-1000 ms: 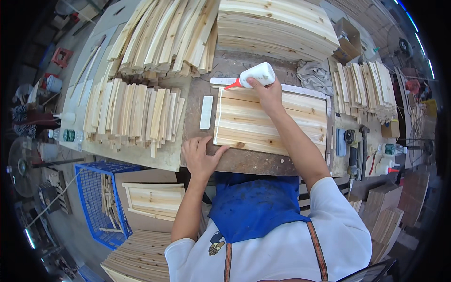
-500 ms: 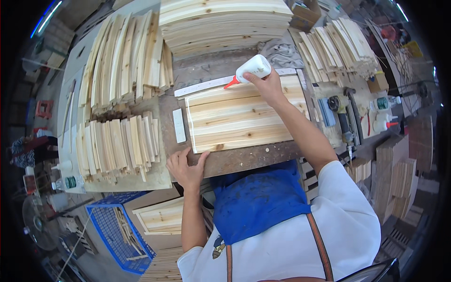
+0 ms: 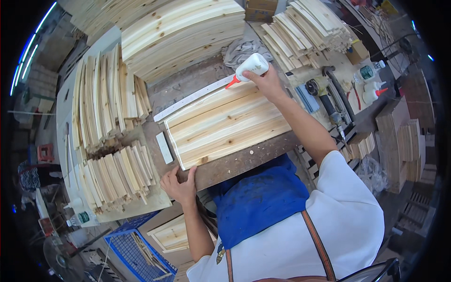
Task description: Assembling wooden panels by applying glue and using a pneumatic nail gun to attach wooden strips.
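In front of me a pale wooden panel lies flat on the brown worktop. My right hand is closed around a white glue bottle, tilted with its red nozzle down at the panel's far edge. A white glue line runs along the left edge and part of the far edge. At the near left corner rests my left hand, thumb and fingers apart, touching the corner. A long whitish strip borders the far side, and a short pale strip lies left of the panel.
Stacks of wooden slats stand at left, with a tall pile of panels behind. To the right are a power tool, a hammer and another glue bottle. A blue crate sits low at left.
The nozzle has moved rightward along the panel's far edge, and the glue line there is longer. My left hand stays at the near left corner. The whole view has turned.
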Demonstrator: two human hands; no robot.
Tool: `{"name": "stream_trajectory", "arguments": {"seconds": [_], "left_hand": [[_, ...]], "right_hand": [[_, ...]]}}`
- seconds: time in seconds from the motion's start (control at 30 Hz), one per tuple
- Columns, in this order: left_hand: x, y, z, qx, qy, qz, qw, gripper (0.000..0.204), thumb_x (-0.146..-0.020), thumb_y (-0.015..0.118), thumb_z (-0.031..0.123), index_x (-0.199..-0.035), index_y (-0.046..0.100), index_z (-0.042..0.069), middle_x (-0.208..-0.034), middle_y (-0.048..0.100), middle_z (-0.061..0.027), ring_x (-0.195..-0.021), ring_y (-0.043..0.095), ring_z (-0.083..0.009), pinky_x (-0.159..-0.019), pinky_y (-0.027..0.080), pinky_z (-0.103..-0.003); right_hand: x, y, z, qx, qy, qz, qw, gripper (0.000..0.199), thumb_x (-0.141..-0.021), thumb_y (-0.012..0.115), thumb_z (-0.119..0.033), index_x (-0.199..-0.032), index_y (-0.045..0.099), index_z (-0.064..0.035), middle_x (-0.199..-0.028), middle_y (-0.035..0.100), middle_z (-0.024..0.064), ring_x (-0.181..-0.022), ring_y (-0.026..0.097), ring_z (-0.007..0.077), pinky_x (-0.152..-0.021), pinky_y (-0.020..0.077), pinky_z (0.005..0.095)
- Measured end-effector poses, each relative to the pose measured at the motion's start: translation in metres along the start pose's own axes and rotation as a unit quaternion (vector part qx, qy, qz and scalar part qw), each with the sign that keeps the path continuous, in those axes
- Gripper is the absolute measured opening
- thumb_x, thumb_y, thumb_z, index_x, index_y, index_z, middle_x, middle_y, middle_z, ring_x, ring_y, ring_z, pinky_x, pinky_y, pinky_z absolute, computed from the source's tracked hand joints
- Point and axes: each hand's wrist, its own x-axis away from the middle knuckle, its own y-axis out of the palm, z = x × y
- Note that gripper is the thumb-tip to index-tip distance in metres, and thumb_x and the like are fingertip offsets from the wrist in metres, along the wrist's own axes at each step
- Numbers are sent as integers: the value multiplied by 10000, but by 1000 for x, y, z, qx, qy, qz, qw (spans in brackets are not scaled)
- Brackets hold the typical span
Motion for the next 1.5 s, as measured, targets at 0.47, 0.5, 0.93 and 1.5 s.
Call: {"name": "stream_trajectory", "arguments": {"seconds": [0.47, 0.5, 0.93, 1.5], "left_hand": [[2, 2, -16, -5, -8, -6, 1000, 553, -650, 983, 382, -1045, 735, 87, -1044, 636, -105, -1044, 578, -329, -940, 467, -462], [2, 3, -16, -5, -12, -6, 1000, 564, -640, 987, 381, -1047, 732, 86, -1050, 638, -109, -1046, 579, -335, -943, 467, -467], [1, -2, -15, 4, -29, -21, 999, 523, -674, 971, 374, -1046, 750, 80, -1040, 645, -101, -1048, 578, -316, -933, 465, -452], [-3, -2, -15, -10, -2, -9, 1000, 511, -697, 965, 368, -1047, 754, 62, -1049, 656, -112, -1053, 593, -321, -961, 465, -460]], "right_hand": [[0, -68, 12, -28, -5, 99, 995, 479, -819, 908, -239, -1169, 685, 0, -1073, 748, 94, -960, 705, 163, -852, 562, 329], [-1, -74, 15, -27, -5, 103, 994, 479, -819, 908, -239, -1169, 685, 0, -1073, 748, 94, -960, 705, 163, -852, 562, 329], [5, -105, 24, 29, -21, 216, 976, 584, -787, 927, -278, -1188, 650, 44, -1100, 737, 135, -975, 697, 179, -860, 562, 342], [110, -134, -27, 61, 32, 188, 980, 381, -876, 852, -161, -1177, 678, -5, -1079, 746, 73, -972, 698, 141, -872, 551, 312]]}}
